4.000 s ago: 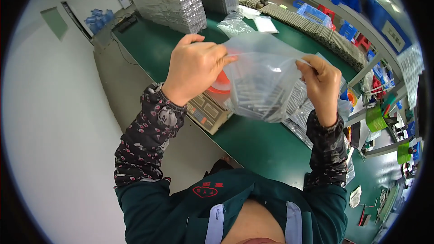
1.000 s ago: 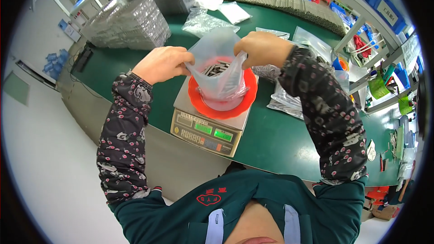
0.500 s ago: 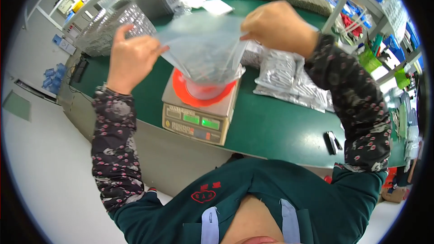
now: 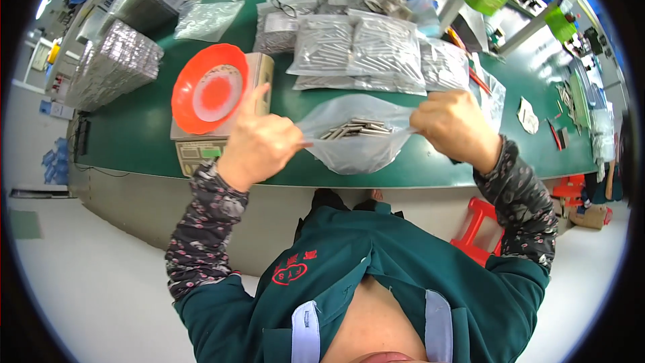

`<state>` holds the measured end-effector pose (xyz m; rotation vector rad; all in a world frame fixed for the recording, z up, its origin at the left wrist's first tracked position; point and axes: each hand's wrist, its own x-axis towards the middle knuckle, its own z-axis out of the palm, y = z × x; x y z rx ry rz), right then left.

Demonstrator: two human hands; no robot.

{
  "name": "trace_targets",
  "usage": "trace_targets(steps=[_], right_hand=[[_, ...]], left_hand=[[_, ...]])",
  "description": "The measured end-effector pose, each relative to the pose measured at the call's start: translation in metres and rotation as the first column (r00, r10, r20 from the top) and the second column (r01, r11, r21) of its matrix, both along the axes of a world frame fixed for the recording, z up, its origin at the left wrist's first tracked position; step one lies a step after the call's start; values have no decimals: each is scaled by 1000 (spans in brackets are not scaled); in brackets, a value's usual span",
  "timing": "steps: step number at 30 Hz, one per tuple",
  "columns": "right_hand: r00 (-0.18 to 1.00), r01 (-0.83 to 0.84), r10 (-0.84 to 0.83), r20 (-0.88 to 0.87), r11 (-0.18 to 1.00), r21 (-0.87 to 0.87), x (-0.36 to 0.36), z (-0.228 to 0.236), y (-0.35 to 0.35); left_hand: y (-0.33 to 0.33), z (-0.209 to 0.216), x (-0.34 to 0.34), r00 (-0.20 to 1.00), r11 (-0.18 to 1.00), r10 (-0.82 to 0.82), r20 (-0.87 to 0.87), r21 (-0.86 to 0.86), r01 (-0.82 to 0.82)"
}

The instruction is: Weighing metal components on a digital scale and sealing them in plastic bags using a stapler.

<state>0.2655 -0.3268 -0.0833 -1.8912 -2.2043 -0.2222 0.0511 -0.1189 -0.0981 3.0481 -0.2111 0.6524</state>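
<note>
Between my hands a clear plastic bag is stretched wide at its mouth. A heap of thin metal pins lies inside it. My left hand pinches the bag's left edge, with the thumb side raised toward the scale. At the opposite edge my right hand grips the bag in closed fingers. The bag is over the front part of the green table. To the left, an orange-red scalloped dish sits on a digital scale, partly covered by my left hand.
Filled bags of metal pins are stacked behind my hands, with black-framed glasses near them. Bubble-wrapped trays stand at the far left. Red-handled pliers lie at the right of the green table. A red stool stands below.
Both hands have carried the bag off the scale, toward the right and the near table edge. Its mouth now faces up and shows the pins. My view has shifted rightward.
</note>
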Motion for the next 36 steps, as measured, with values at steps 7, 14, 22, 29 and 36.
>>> trace_targets(steps=[7,14,22,29,36], right_hand=[[986,144,-151,-66,985,-96,-7,-36,-53],[840,78,-86,-536,996,-37,-10,-44,-58],[443,85,-23,-896,996,17,-16,-92,-39],[312,340,-104,-944,940,9,-36,-93,-45],[294,386,-109,-950,923,14,-40,-94,-46]], left_hand=[[-38,-25,16,998,991,-44,-52,-132,37],[-36,-32,9,994,952,-46,-95,-307,14],[-33,-32,13,991,927,-61,-117,-375,13],[-23,-42,19,994,850,-80,-76,-525,29],[-51,-74,27,984,-7,150,97,-995,100]])
